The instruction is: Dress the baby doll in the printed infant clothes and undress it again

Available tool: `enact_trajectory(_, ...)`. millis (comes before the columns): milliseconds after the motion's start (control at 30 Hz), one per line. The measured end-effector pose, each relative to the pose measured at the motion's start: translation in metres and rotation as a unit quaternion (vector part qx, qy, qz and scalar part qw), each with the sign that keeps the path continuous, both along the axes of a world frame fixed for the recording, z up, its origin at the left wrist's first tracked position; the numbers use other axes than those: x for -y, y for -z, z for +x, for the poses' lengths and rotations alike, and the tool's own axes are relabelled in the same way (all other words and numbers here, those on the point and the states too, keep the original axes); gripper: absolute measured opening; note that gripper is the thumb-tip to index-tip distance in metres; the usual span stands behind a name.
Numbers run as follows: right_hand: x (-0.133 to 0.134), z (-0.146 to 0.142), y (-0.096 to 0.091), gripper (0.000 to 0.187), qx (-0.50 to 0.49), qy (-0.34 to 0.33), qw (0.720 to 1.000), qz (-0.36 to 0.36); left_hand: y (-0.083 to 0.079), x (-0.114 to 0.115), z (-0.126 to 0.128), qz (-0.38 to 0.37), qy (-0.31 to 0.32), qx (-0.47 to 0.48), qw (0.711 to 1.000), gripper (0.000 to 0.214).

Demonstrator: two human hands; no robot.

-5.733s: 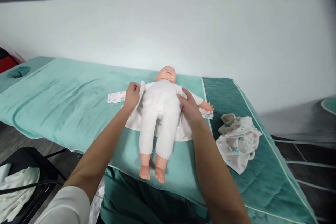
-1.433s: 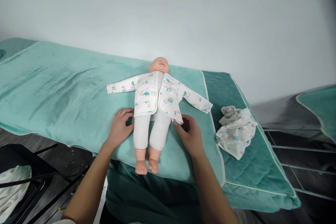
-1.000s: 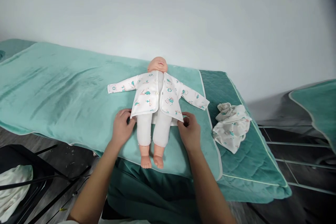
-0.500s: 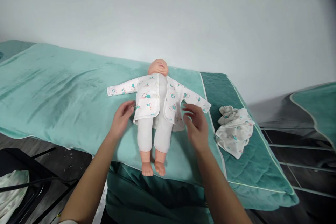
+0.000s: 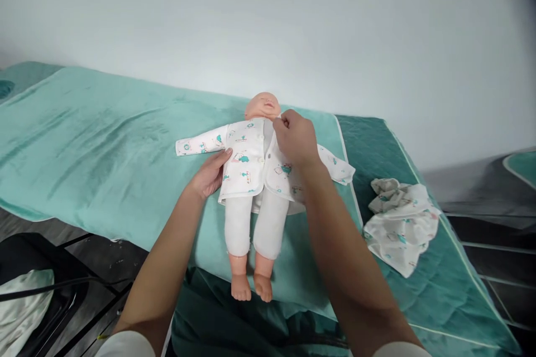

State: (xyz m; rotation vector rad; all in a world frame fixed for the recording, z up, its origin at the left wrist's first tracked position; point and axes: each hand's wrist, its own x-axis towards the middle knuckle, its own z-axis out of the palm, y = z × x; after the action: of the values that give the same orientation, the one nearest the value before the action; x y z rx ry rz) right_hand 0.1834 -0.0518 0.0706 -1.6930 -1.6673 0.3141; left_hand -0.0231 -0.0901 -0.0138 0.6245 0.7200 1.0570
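Observation:
A baby doll (image 5: pixel 262 106) lies on its back with its head towards the wall, in white leggings with bare feet. Its white printed jacket (image 5: pixel 243 164) has both sleeves spread out, and the front panels lie close together with a narrow gap at the chest. On the doll's left-hand side in view, my left hand (image 5: pixel 212 173) cups the jacket's side, thumb on top and fingers partly hidden below. Near the neck, my right hand (image 5: pixel 296 136) is closed on the upper edge of the jacket's other front panel, its fingertips mostly hidden.
Crumpled printed white cloth (image 5: pixel 402 223) lies to the right on the dark green quilted cover (image 5: pixel 364 136). A light green blanket (image 5: pixel 125 117) lies under the doll. At lower left stands a black chair (image 5: pixel 25 256) with cloth on it. The wall (image 5: pixel 268 28) is behind.
My right hand has moved up and inward from the jacket's side and closed on the panel near the neck. My left hand has come against the jacket's side. The front panels lie closer together.

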Motion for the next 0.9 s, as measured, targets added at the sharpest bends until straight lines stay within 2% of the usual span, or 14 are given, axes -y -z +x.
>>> enact_trajectory(133, 0.006, -0.007, 0.017, 0.008, 0.010, -0.021, 0.997, 0.068, -0.002, 0.001, 0.000, 0.018, 0.011, 0.002, 1.000, 0.038)
enact_trajectory(200, 0.011, -0.006, 0.028, 0.018, 0.002, -0.050, 0.993, 0.105, -0.002, 0.001, 0.000, 0.025, 0.012, 0.000, 1.000, 0.041)
enact_trajectory(300, 0.025, -0.001, 0.038, 0.040, -0.035, -0.123, 0.989, 0.077, -0.003, 0.002, 0.001, 0.026, 0.003, -0.004, 1.000, 0.042)
enact_trajectory(433, 0.062, -0.001, 0.042, 0.056, -0.027, -0.167, 0.984, 0.054, -0.004, 0.003, 0.001, 0.027, 0.004, -0.004, 1.000, 0.044)
enact_trajectory(667, 0.139, 0.010, 0.066, 0.057, 0.027, -0.243, 0.966, 0.088, -0.003, 0.004, 0.001, 0.035, 0.004, -0.007, 0.999, 0.048)
enact_trajectory(733, 0.154, 0.020, 0.076, 0.058, 0.019, -0.238, 0.963, 0.128, -0.003, 0.003, 0.001, 0.028, -0.005, -0.004, 1.000, 0.049)
enact_trajectory(833, 0.170, 0.032, 0.089, 0.049, -0.018, -0.148, 0.971, 0.184, -0.003, 0.002, 0.001, 0.016, -0.022, -0.001, 1.000, 0.048)
enact_trajectory(900, 0.177, 0.037, 0.094, 0.035, -0.057, -0.104, 0.978, 0.174, -0.002, 0.002, 0.000, 0.012, -0.026, 0.000, 1.000, 0.046)
